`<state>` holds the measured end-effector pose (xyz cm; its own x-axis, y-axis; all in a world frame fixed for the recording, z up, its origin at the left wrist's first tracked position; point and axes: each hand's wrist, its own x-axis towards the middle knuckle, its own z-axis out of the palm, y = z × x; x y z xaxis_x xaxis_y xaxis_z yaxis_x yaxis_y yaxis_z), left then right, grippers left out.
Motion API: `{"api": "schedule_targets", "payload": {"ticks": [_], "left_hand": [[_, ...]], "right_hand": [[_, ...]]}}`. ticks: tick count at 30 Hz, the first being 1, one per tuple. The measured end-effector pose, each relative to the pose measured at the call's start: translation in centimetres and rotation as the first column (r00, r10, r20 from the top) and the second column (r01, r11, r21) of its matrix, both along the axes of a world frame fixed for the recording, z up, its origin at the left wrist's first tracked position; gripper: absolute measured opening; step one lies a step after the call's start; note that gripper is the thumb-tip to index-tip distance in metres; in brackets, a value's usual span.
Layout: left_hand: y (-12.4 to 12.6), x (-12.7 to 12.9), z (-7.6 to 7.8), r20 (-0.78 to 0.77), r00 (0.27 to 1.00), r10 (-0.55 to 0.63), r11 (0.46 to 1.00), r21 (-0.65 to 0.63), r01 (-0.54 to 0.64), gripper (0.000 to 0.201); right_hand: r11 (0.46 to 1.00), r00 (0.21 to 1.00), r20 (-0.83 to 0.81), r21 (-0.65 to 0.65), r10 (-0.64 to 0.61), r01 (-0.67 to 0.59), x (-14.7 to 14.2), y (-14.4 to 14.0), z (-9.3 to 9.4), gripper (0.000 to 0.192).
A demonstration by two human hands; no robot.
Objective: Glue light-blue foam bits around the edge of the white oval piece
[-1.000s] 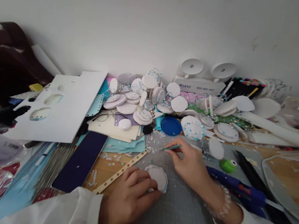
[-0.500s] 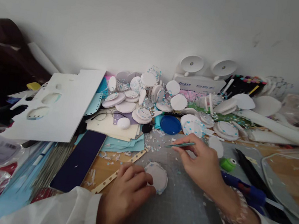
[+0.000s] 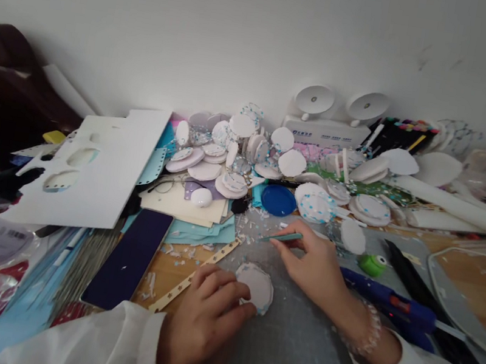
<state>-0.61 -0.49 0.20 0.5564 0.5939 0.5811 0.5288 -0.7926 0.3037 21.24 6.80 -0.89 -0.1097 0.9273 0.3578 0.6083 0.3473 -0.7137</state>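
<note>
R hand (image 3: 313, 266) w/ tweezers (image 3: 283, 237) dropped back down-left toward scraps, vs raised 0.5 s ago.

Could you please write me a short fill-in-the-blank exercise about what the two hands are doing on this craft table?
1. The left hand presses a white ____ down on the grey mat.
2. The right hand pinches thin green ____.
3. The round lid behind the right hand is coloured ____.
4. The dark phone lies to the ____ of the left hand.

Missing words: disc; tweezers; blue; left
</note>
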Motion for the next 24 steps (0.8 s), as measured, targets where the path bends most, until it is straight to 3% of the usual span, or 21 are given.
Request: {"api": "schedule_targets", "payload": {"ticks": [7, 12, 15, 24], "left_hand": [[-0.2, 0.3, -0.1, -0.014, 0.999, -0.040, 0.999, -0.026, 0.040, 0.025], [-0.1, 0.5, -0.5, -0.020, 1.000, -0.004, 1.000, -0.031, 0.003, 0.012], [0.1, 0.3, -0.4, -0.033, 0.999, -0.024, 0.999, -0.047, 0.022, 0.019], [0.2, 0.3, -0.2, -0.028, 0.999, -0.044, 0.997, -0.061, 0.042, 0.022]], "right_hand": [[0.999, 1.000, -0.018, 0.032, -0.012, 0.012, -0.2, -0.2, 0.1, 0.003], [0.994, 0.996, -0.067, 0.092, -0.054, 0.060, 0.3, -1.0, 1.4, 0.001], [0.993, 0.994, -0.086, 0.097, -0.062, 0.070, 0.6, -1.1, 1.9, 0.002], [0.999, 0.996, -0.080, -0.006, 0.031, -0.031, -0.7, 0.1, 0.2, 0.003]]}}
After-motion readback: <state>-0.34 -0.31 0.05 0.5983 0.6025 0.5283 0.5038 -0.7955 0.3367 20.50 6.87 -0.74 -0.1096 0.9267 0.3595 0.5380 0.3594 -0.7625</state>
